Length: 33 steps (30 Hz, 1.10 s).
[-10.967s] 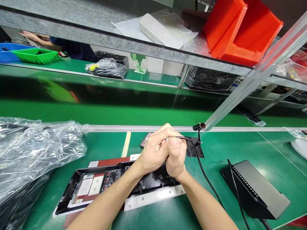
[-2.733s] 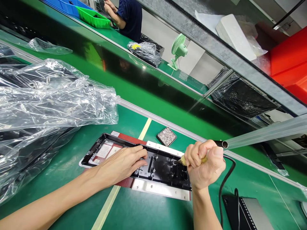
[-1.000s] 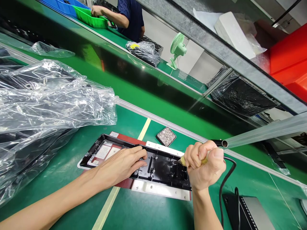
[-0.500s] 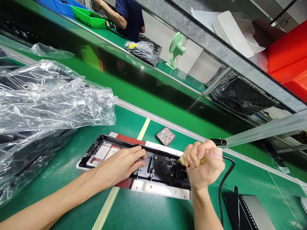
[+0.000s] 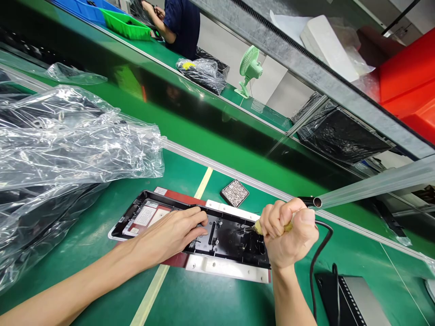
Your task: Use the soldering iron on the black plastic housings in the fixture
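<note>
**Hidden and cut-off items**

The clenched right hand (image 5: 288, 237) conceals most of the yellow-handled corded tool (image 5: 258, 227); its tip contact on the black plastic housing panel (image 5: 231, 237) is too small to resolve. The grey metal box (image 5: 353, 301) at near right is cropped by the bottom edge. Contents of the clear plastic bags (image 5: 68, 140) at left are indistinct.

Bench mat (image 5: 220, 308) green, with a pale yellow stripe (image 5: 152, 290) across it. Housing (image 5: 224, 237) black inside, white flange (image 5: 224, 267) along its near edge, dark red sheet (image 5: 176, 259) underneath, white-and-red labels (image 5: 146, 215) at its left end. Tool handle (image 5: 288, 227) in the right hand (image 5: 288, 237) looks yellowish, mostly covered by fingers; its cable (image 5: 317, 253) black. Small pad (image 5: 235, 193) speckled grey-white, black border. Bags (image 5: 68, 145) clear over black parts. Box (image 5: 353, 301) grey and black. Far side: mint-green fan (image 5: 250, 68), bright green tray (image 5: 127, 25), blue tray (image 5: 88, 9), red bins (image 5: 411, 86), person's dark navy shirt (image 5: 185, 22).
</note>
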Each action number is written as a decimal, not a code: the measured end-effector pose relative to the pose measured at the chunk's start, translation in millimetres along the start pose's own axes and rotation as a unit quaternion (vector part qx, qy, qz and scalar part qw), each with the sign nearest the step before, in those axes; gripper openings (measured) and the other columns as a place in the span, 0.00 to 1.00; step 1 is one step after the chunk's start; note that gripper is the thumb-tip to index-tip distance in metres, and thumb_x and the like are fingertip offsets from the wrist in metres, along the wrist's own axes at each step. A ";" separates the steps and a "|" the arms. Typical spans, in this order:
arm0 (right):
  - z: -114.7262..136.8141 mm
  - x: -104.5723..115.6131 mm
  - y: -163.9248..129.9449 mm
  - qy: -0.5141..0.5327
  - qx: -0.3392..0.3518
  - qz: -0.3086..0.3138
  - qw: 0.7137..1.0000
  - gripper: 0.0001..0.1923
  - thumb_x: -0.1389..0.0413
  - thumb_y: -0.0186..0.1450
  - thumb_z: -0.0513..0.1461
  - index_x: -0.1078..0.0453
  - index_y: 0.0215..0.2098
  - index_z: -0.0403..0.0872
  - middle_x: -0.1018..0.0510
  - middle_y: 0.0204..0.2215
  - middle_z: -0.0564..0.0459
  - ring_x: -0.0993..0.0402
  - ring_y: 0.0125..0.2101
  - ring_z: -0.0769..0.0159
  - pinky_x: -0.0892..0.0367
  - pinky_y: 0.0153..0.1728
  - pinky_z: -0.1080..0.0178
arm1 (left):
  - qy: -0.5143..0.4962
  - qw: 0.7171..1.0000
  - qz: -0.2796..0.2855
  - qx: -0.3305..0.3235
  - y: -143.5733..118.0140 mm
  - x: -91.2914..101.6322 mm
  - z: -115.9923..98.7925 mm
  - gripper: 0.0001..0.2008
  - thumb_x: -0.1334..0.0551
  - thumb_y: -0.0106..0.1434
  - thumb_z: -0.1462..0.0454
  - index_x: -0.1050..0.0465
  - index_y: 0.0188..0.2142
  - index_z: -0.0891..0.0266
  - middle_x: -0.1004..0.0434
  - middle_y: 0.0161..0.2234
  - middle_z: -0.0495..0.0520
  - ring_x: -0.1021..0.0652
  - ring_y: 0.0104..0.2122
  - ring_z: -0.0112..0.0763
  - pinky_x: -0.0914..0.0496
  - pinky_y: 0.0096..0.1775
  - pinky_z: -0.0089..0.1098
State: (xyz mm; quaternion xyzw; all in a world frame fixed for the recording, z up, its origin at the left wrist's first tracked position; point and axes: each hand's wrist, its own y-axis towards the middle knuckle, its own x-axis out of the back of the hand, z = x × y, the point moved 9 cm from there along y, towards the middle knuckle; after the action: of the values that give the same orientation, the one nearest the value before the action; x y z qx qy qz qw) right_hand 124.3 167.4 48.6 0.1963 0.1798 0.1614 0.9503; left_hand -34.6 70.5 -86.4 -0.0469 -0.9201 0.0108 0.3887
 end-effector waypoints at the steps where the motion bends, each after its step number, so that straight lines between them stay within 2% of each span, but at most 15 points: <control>1: -0.1 0.0 0.0 0.001 -0.001 0.000 1.000 0.23 0.46 0.70 0.48 0.41 0.20 0.48 0.46 0.11 0.64 0.53 0.11 0.76 0.51 0.10 0.72 | 0.001 1.000 0.001 0.000 -0.1 -0.1 -0.2 0.08 0.48 0.75 0.58 0.33 0.40 0.56 0.28 0.40 0.47 0.28 0.31 0.30 0.42 0.33 0.31; 33: -1.9 -0.7 0.4 0.005 -0.009 -0.002 1.000 0.23 0.46 0.69 0.48 0.41 0.19 0.48 0.46 0.11 0.63 0.53 0.11 0.76 0.51 0.10 0.72 | 0.015 1.000 0.008 0.005 1.0 -1.8 1.0 0.08 0.47 0.75 0.59 0.33 0.40 0.56 0.28 0.41 0.47 0.26 0.33 0.31 0.40 0.34 0.31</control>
State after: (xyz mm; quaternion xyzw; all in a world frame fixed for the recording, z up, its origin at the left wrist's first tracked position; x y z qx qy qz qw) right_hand 122.8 168.1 47.4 0.1868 0.1833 0.1625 0.9514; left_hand -34.0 71.3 -88.5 -0.0524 -0.9138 0.0180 0.4025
